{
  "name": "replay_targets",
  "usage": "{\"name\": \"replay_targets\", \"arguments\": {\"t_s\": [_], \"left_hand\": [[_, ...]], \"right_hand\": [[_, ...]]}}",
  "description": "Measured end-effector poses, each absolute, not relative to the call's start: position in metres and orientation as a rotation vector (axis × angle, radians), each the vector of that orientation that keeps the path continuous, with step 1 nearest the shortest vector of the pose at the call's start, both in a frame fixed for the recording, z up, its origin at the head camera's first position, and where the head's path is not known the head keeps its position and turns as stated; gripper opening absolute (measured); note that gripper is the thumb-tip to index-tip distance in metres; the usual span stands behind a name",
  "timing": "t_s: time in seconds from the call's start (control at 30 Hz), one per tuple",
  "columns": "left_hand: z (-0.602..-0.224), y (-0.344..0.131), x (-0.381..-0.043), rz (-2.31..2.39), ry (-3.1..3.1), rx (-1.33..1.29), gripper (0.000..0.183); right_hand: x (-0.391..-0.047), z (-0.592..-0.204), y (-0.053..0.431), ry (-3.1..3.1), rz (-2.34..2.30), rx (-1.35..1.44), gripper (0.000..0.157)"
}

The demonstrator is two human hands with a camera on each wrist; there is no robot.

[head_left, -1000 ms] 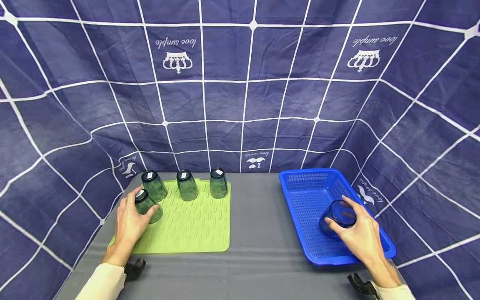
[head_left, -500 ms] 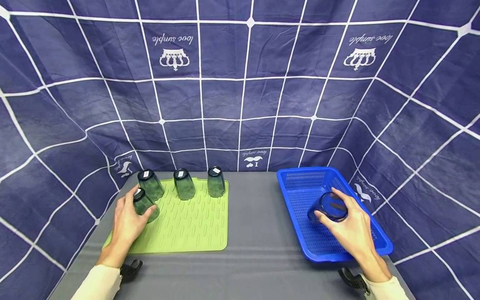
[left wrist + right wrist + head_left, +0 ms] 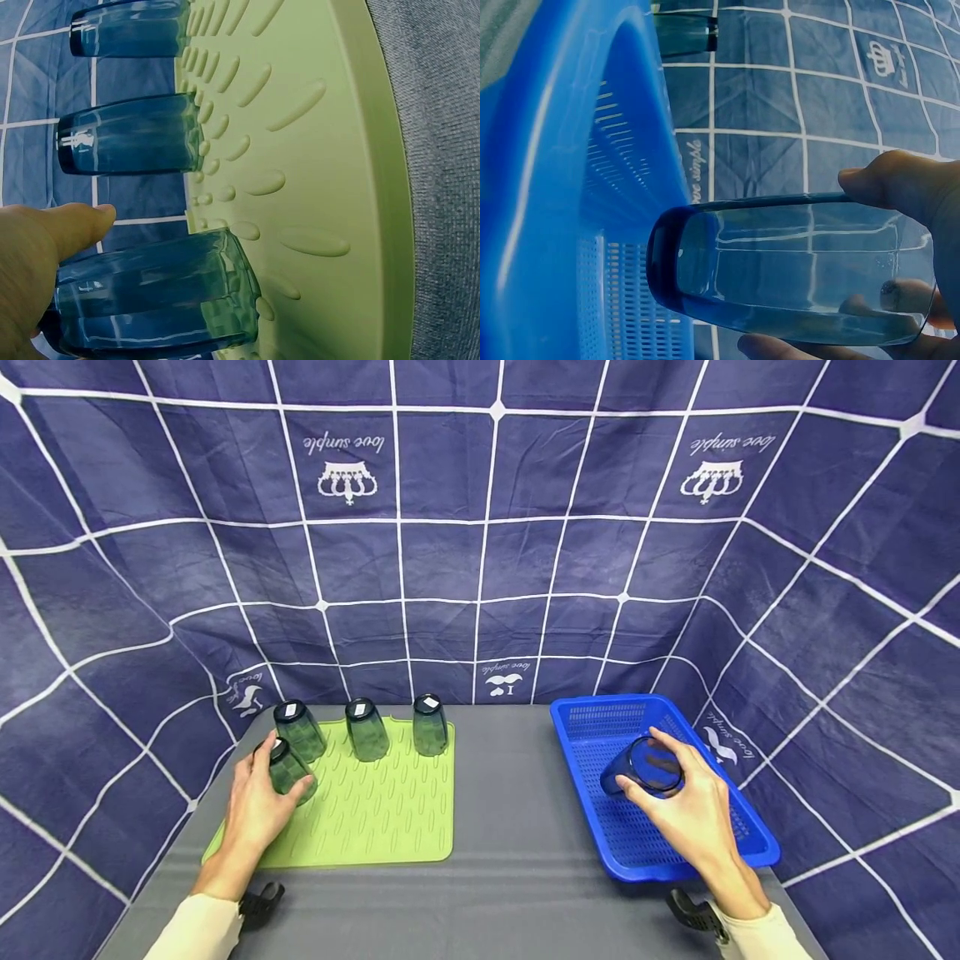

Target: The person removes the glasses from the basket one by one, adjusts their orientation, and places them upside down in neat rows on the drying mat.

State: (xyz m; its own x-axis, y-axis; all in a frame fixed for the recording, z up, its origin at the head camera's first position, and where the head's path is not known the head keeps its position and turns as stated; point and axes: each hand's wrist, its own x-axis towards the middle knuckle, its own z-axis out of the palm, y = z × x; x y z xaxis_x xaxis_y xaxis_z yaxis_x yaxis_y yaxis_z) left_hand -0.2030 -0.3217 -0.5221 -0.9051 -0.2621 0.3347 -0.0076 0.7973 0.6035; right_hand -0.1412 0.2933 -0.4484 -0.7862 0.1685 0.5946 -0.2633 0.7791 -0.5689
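Note:
In the head view, my left hand [image 3: 258, 806] reaches around an upside-down green-tinted glass [image 3: 157, 296] on the ribbed lime-green mat [image 3: 375, 827]. The left wrist view has its thumb straight and apart from the glass wall; its other fingers are mostly hidden. My right hand [image 3: 693, 814] holds a similar glass [image 3: 795, 262] over the blue plastic basket [image 3: 607, 852], thumb on one side and fingers on the other. That glass tilts, its open end up towards the hand and its thick base down towards the basket.
Three more upside-down glasses line the mat's back edge: a left one [image 3: 302, 735], a middle one [image 3: 367, 733] and a right one [image 3: 430, 727]. Grey tabletop [image 3: 510, 793] lies between mat and basket. A blue checked cloth [image 3: 450, 560] hangs behind and at both sides.
My right hand has shifted left with its glass over the basket, and the glass tilts more. The left hand stays around the glass on the mat; the whole head view drifts slightly.

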Motion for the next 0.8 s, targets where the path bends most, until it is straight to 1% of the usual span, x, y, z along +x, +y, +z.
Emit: {"name": "replay_targets", "arguments": {"t_s": [0.33, 0.47, 0.8], "left_hand": [[-0.512, -0.315, -0.201, -0.841, -2.606, 0.263, 0.106], [-0.503, -0.308, -0.198, -0.805, -2.59, 0.284, 0.1], [-0.479, -0.283, -0.191, -0.766, -2.461, 0.132, 0.084]], "right_hand": [[-0.141, -0.442, 0.286, -2.302, 0.872, 0.062, 0.092], [-0.14, -0.438, 0.281, -2.284, 0.873, 0.075, 0.091], [-0.139, -0.433, 0.271, -2.231, 0.984, 0.13, 0.09]]}}
